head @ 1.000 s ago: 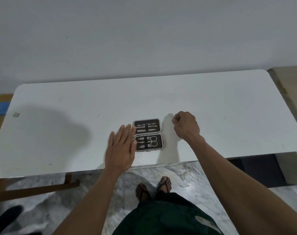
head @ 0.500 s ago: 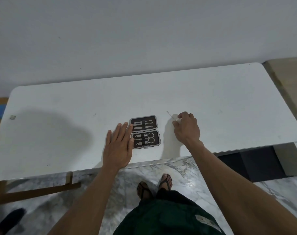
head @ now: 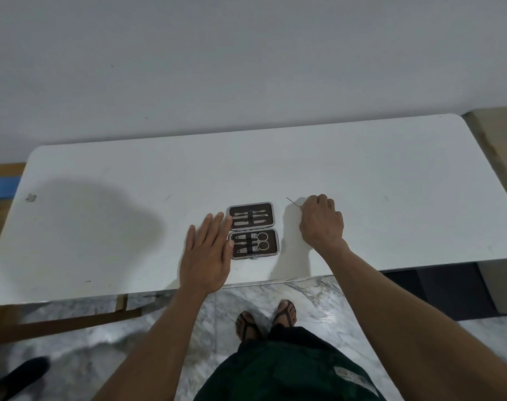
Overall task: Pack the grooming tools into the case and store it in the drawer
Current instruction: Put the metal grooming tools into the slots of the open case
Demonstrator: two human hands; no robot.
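Packing step: my left hand (head: 207, 257) is lying flat, steadying the open case (head: 253, 230), right hand (head: 321, 222) pinching a thin pick (head: 293, 203) off the worktop (head: 102, 227); next, probably slotting it under a strap.

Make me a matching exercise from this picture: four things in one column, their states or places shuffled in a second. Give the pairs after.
1. left hand
2. right hand
3. case
4. scissors

A. lies open on the table
B. pinches a thin tool
C. flat, fingers at the case's left edge
D. strapped in the case's near half

Pairs: 1-C, 2-B, 3-A, 4-D
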